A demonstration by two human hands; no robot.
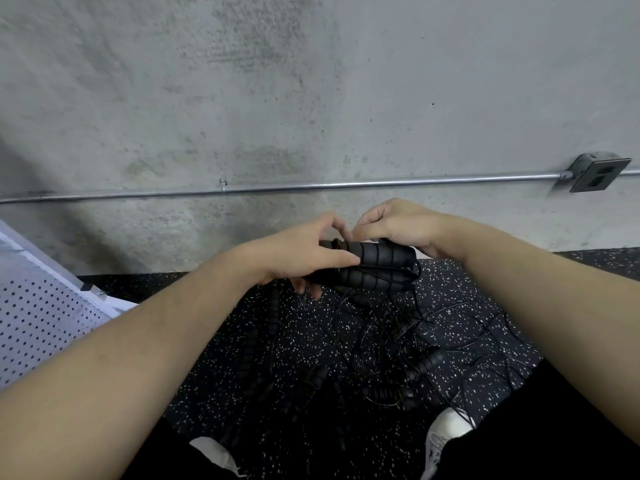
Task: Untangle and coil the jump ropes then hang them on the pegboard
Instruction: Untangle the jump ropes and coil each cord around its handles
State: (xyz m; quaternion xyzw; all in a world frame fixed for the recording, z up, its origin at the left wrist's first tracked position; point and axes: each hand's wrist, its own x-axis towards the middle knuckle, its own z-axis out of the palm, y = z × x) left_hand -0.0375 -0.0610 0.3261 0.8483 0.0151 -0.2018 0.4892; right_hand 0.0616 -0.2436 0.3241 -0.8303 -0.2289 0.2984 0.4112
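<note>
Jump-rope handles (377, 268) lie paired between both hands so the thin cord (388, 270) can bind them. Left hand (301, 258) fingers curl around the handles; right hand (394, 225) fingertips pinch cord just above.

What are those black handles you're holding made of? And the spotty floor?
The handles look like soft matte foam: dull black with ribbed grooves. The floor looks like rubber matting, probably: black with white flecks and no shine.
</note>
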